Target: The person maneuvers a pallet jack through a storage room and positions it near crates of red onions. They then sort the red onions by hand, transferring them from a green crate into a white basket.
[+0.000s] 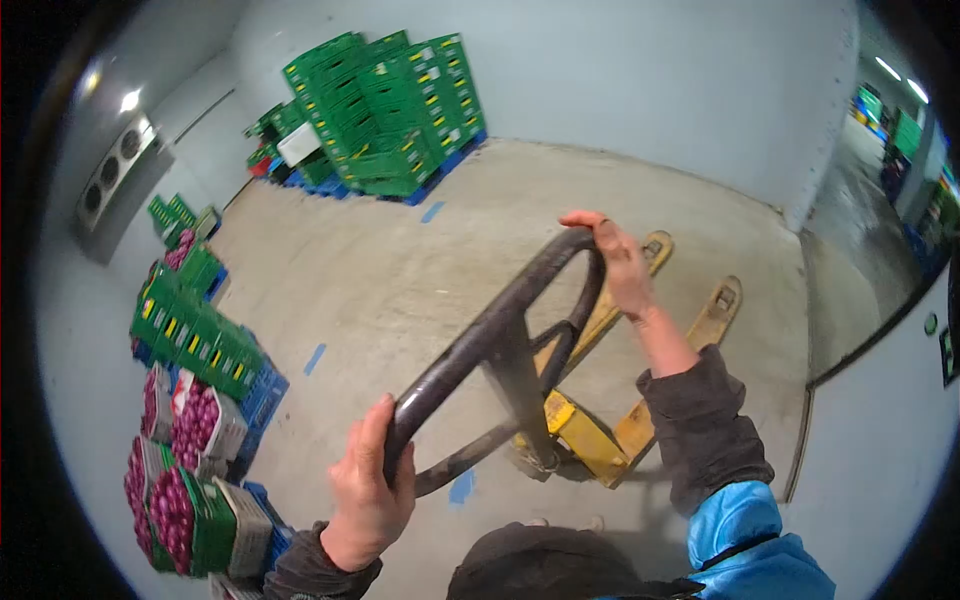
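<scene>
A yellow pallet jack [590, 437] stands in front of me, its dark loop handle [470, 345] tilted across the middle of the view. My left hand [370, 485] is wrapped round the lower left corner of that handle. At the upper right corner, my right hand [620, 265] grips the same loop, thumb side outward. Two yellow forks [715, 310] point away to the right, partly hidden behind my right arm and the handle. No load shows on the forks.
Stacked green crates [385, 120] stand on blue pallets against the far wall. Along the left are more green crates [195, 330] and crates of purple-red produce [195, 430]. A doorway [860, 230] opens at right. Blue tape [315, 358] marks the concrete floor.
</scene>
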